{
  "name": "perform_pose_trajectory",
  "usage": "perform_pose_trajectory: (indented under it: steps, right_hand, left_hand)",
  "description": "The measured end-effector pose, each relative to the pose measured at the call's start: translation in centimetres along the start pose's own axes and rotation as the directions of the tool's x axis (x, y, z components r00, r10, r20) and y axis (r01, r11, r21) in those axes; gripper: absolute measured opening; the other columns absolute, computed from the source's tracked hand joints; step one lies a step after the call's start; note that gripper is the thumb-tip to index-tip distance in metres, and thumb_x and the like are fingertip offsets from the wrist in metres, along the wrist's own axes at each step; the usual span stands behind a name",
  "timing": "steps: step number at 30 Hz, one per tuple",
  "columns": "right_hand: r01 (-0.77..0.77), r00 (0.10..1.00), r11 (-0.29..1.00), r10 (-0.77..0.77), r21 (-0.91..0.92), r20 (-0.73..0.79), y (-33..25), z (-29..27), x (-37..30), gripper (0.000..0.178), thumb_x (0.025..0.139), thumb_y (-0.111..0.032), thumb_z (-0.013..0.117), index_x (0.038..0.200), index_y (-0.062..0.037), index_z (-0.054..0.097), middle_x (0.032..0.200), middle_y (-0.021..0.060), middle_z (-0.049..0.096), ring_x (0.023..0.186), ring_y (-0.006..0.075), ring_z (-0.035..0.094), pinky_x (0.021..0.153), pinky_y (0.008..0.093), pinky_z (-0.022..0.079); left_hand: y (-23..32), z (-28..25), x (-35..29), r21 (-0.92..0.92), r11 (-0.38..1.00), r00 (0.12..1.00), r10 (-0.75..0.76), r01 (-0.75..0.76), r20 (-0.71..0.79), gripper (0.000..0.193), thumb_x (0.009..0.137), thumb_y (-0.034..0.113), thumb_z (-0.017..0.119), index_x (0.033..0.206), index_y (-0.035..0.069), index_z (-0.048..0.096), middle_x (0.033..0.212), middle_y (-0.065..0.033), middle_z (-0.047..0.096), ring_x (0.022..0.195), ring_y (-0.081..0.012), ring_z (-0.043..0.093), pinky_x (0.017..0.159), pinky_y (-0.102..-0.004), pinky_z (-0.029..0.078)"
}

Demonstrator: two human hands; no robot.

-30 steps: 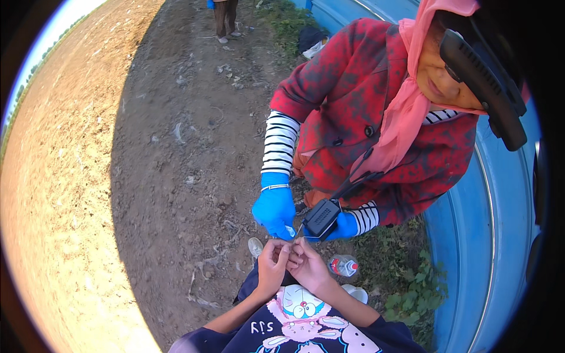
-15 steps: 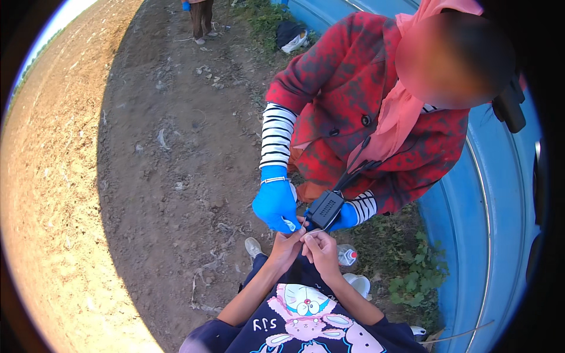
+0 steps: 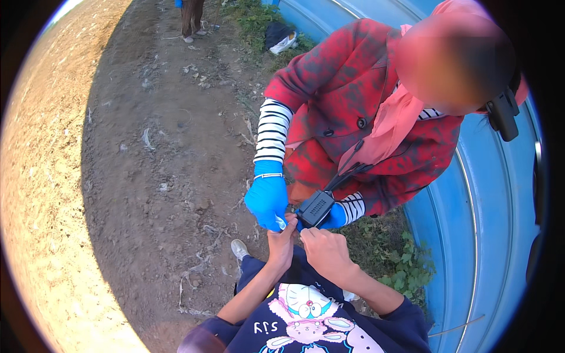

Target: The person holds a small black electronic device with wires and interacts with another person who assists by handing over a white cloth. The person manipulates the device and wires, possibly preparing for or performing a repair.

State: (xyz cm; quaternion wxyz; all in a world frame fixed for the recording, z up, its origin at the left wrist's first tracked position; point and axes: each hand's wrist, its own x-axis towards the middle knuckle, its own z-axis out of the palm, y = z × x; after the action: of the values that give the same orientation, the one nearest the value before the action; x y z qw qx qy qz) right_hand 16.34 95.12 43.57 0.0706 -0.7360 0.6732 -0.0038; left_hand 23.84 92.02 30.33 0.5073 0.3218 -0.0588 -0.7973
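Observation:
My left hand (image 3: 281, 246) is closed, its thumb raised beside a co-worker's blue-gloved hand (image 3: 266, 200). That gloved hand pinches a small whitish piece (image 3: 281, 223). Just right of it, my right hand (image 3: 325, 250) is closed in a pinch, knuckles up, at the lower edge of a black box-shaped device (image 3: 315, 209) with a grille and black cables. The co-worker's other gloved hand (image 3: 335, 217) is behind the device. Whatever lies between my fingertips is too small or hidden to make out.
The co-worker in a red patterned jacket (image 3: 329, 65) stands close in front. A blue corrugated wall (image 3: 465, 235) curves along the right, with green plants (image 3: 406, 267) at its foot. A dark and white bag (image 3: 281, 38) lies farther off, near another person's legs (image 3: 192, 19).
My right hand has turned knuckles up, and its fingertips have drawn slightly apart from my left hand. My right elbow has swung outward, hiding the bottle seen earlier. The view has shifted slightly.

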Motion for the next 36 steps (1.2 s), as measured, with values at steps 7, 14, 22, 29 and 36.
perform_pose_trajectory:
  steps: [7,14,22,29,36]
  right_hand:
    - [0.297,0.954,0.928,-0.300,-0.226,0.021,0.6,-1.2,1.0,0.007,0.074,-0.010,0.061,0.079,-0.0059,0.060,0.087,0.0062,0.050,0.088,0.0205,0.053,0.069,0.0303,0.042]
    - [0.529,0.847,0.819,-0.526,-0.221,0.079,2.1,-1.5,2.9,0.009,0.075,-0.011,0.060,0.083,-0.0061,0.062,0.089,0.0053,0.054,0.089,0.0188,0.054,0.073,0.0333,0.039]
    - [0.563,0.818,0.824,-0.566,-0.062,-0.105,2.9,-0.3,3.9,0.008,0.076,-0.010,0.059,0.083,-0.0075,0.062,0.084,0.0033,0.058,0.084,0.0183,0.056,0.073,0.0327,0.038]
    - [0.539,0.824,0.840,-0.542,-0.069,-0.164,3.3,0.6,4.6,0.005,0.077,-0.010,0.060,0.081,-0.0091,0.060,0.081,0.0013,0.058,0.080,0.0165,0.057,0.071,0.0323,0.038]
    - [0.537,0.818,0.839,-0.544,-0.089,-0.187,3.0,0.9,5.2,0.003,0.078,-0.012,0.060,0.081,-0.0109,0.059,0.079,0.0004,0.056,0.079,0.0158,0.057,0.069,0.0319,0.037]
  left_hand:
    - [0.2,-0.5,0.7,0.139,0.990,0.999,0.041,-0.041,0.004,0.016,0.088,0.006,0.070,0.103,0.003,0.066,0.094,-0.0025,0.066,0.078,-0.0085,0.058,0.066,-0.0243,0.043]
    - [0.0,-0.6,0.8,0.234,0.953,0.981,0.190,-0.194,0.040,0.015,0.088,0.005,0.069,0.102,0.000,0.067,0.103,-0.0075,0.068,0.092,-0.0125,0.063,0.078,-0.0277,0.049]
    - [-0.2,-1.6,1.2,0.276,0.919,0.958,0.252,-0.282,0.141,0.013,0.088,0.001,0.066,0.101,-0.002,0.066,0.105,-0.0110,0.068,0.097,-0.0168,0.064,0.084,-0.0309,0.051]
    - [-0.2,-2.7,1.8,0.343,0.876,0.933,0.270,-0.340,0.237,0.017,0.090,-0.002,0.061,0.106,-0.003,0.064,0.105,-0.0118,0.068,0.098,-0.0179,0.064,0.086,-0.0316,0.051]
    - [0.0,-3.1,2.2,0.295,0.896,0.938,0.278,-0.331,0.209,0.017,0.091,-0.001,0.061,0.107,-0.002,0.064,0.105,-0.0110,0.069,0.097,-0.0168,0.065,0.084,-0.0303,0.052]
